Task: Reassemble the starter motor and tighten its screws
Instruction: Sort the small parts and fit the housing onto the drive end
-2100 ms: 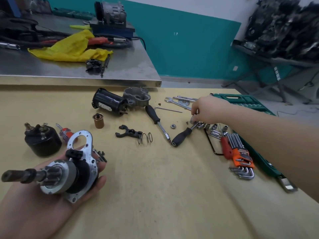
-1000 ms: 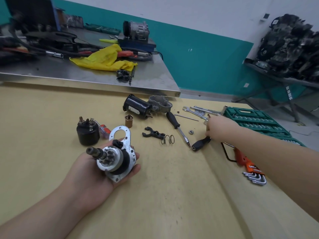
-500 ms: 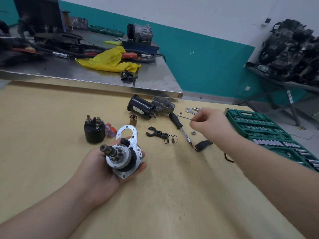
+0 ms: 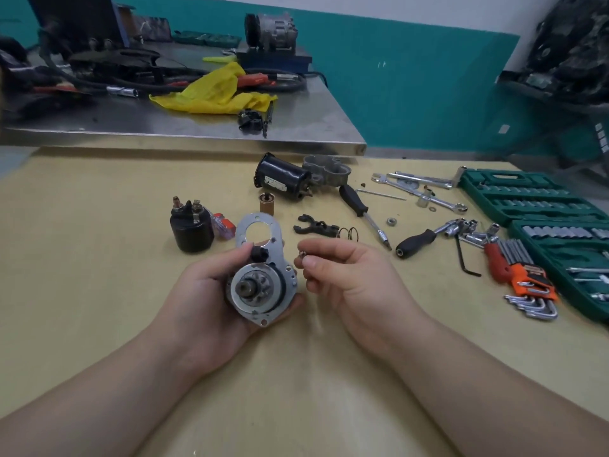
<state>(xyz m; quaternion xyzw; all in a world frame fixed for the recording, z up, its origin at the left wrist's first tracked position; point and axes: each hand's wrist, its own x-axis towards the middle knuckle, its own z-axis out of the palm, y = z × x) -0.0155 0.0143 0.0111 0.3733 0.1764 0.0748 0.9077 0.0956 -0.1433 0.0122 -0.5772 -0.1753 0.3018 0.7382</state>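
Cradling the drive assembly [image 4: 260, 285] in my left hand [image 4: 211, 301], my right hand [image 4: 342, 278] pinches a small screw [image 4: 301, 254]. Next, I'd judge, it must seat in a plate hole.

The pale label on the black motor housing [image 4: 284, 180] carries print too small to read.

small part [image 4: 300, 253] pinched in right hand [image 4: 342, 275] too tiny to identify, socket case [image 4: 540, 206] cut off at right edge
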